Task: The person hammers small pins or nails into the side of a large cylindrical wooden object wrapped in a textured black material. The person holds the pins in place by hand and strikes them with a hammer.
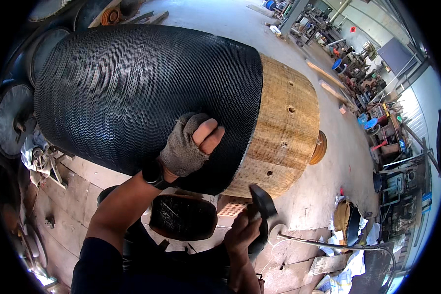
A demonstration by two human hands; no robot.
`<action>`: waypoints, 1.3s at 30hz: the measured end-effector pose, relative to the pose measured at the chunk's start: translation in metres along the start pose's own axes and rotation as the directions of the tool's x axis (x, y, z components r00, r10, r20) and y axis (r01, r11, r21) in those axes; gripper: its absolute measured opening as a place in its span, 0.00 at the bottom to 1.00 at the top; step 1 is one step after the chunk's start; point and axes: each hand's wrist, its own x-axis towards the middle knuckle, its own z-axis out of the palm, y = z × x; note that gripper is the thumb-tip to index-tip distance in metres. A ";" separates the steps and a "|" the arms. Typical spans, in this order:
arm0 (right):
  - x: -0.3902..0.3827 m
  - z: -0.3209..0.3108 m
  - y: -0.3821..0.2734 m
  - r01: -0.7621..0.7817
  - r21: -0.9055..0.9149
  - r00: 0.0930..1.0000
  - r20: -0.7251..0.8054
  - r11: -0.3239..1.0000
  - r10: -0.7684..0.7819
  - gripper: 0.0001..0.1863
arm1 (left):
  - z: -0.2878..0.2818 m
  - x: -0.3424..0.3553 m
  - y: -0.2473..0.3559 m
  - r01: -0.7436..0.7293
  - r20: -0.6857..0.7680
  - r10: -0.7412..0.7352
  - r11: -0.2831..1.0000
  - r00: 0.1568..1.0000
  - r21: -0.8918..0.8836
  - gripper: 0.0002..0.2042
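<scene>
A big wooden roller [290, 109] lies across the view, most of it wrapped in a black, finely ridged covering [147, 88]. Its right end is bare wood with several dark holes. My left hand [190, 147], in a worn grey glove with bare fingertips, rests on the black covering near the covering's right edge. Its fingers are curled in; what they may hold is hidden. Below the bare wood, my right hand [243, 230] is wrapped round a hammer [262, 202], its dark head raised close to the roller's lower edge without clearly touching it.
A dark, worn block-shaped seat or box [183, 217] stands below the roller, with a perforated brick [232, 206] beside it. Round discs [14, 117] line the left. A bent metal rod [338, 243] and torn packaging [348, 269] lie at lower right. Machinery and clutter fill the far right.
</scene>
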 end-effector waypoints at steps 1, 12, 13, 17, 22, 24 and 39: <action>0.000 0.004 0.015 0.069 0.017 0.997 -0.028 0.997 -0.069 0.12 | -0.001 0.001 0.001 0.015 0.002 -0.015 1.000 1.000 -0.007 0.20; 0.024 0.003 -0.011 -0.011 -0.307 0.998 0.060 0.952 0.031 0.13 | -0.001 0.011 -0.002 0.012 0.001 -0.012 0.999 1.000 0.039 0.20; 0.024 0.002 -0.006 0.006 -0.275 0.996 0.086 0.961 0.018 0.13 | 0.001 0.010 -0.003 0.011 0.015 -0.012 0.999 1.000 0.031 0.20; 0.030 -0.015 -0.035 0.044 -0.007 0.996 0.082 0.999 -0.043 0.15 | 0.004 0.022 -0.006 0.015 0.003 -0.015 1.000 1.000 0.020 0.20; 0.026 -0.004 0.018 0.318 -0.029 0.946 0.074 0.948 -0.315 0.12 | -0.006 0.026 -0.012 0.047 0.071 -0.053 0.996 0.996 0.082 0.20; 0.010 0.005 0.025 -0.101 -0.097 0.976 0.185 0.990 0.118 0.12 | -0.001 0.032 -0.014 0.052 0.052 -0.057 0.994 0.997 0.095 0.20; -0.017 -0.021 -0.007 -0.315 0.002 0.930 0.200 0.949 0.308 0.12 | 0.010 -0.033 0.095 0.195 0.142 -0.151 0.906 0.978 -0.375 0.19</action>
